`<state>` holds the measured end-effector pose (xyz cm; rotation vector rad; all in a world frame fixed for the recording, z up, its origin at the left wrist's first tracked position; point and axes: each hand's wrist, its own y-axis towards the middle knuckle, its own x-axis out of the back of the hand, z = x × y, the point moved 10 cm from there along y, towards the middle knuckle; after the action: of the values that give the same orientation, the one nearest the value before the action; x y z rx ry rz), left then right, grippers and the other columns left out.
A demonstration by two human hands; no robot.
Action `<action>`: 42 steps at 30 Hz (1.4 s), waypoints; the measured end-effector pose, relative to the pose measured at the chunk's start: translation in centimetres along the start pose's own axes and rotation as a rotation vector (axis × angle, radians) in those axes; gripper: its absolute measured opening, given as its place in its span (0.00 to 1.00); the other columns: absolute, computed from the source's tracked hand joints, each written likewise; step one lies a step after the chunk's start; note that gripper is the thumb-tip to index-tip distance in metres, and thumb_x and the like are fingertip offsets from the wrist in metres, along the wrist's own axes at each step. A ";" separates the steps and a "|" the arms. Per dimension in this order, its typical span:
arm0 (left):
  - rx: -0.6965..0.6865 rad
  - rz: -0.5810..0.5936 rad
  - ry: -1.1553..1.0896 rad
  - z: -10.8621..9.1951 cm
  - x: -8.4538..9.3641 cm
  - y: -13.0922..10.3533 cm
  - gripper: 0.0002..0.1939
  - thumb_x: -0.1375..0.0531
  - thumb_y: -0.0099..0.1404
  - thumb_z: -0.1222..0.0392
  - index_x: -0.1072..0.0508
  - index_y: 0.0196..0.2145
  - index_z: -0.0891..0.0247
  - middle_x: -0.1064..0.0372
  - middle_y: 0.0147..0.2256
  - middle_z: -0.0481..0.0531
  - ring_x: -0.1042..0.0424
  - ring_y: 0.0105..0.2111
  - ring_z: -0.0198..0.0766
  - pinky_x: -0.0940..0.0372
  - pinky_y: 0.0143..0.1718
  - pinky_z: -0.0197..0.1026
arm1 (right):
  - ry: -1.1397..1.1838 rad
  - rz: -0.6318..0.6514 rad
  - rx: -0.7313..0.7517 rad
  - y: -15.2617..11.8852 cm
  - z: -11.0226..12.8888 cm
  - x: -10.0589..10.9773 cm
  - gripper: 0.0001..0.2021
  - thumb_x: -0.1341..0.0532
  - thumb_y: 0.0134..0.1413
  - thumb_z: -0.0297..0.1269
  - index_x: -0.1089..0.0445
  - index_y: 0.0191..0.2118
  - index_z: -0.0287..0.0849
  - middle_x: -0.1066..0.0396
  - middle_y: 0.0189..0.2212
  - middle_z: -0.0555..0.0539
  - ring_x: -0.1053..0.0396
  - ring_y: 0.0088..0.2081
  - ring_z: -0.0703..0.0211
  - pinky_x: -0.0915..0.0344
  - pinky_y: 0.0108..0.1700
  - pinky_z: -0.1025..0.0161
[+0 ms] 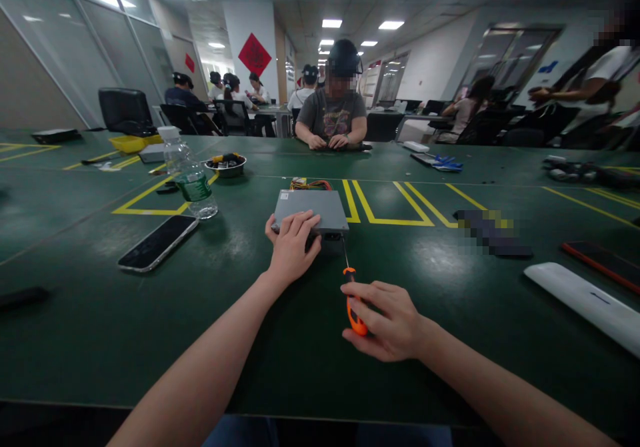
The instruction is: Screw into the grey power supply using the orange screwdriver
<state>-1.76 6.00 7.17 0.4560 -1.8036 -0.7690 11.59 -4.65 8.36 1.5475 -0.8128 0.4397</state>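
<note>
A grey computer power supply lies on the green table, a bundle of coloured cables coming out of its far side. My left hand grips its near left part, fingers over the top and thumb at the front face. In my right hand is a screwdriver with an orange and black handle, held between thumb and fingers. Its thin shaft points away from me, and the tip meets the near right corner of the power supply. Whether the tip sits in a screw is too small to tell.
To the left are a phone, a plastic bottle and a metal bowl of tools. A long white object lies at the right. Across the table sits a person, hands on a dark item.
</note>
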 end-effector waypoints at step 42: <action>-0.003 0.012 0.014 -0.1 0.2 0.0 0.18 0.45 0.61 0.58 0.35 0.50 0.53 0.36 0.52 0.50 0.41 0.53 0.46 0.66 0.58 0.58 | 0.015 0.133 -0.055 0.5 -0.6 -0.7 0.17 0.47 0.58 0.45 0.38 0.47 0.37 0.32 0.42 0.35 0.29 0.40 0.52 0.32 0.34 0.59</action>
<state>-1.68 5.84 7.32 0.4474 -1.7902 -0.7591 10.90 -3.94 8.30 1.4434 -0.9120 0.5214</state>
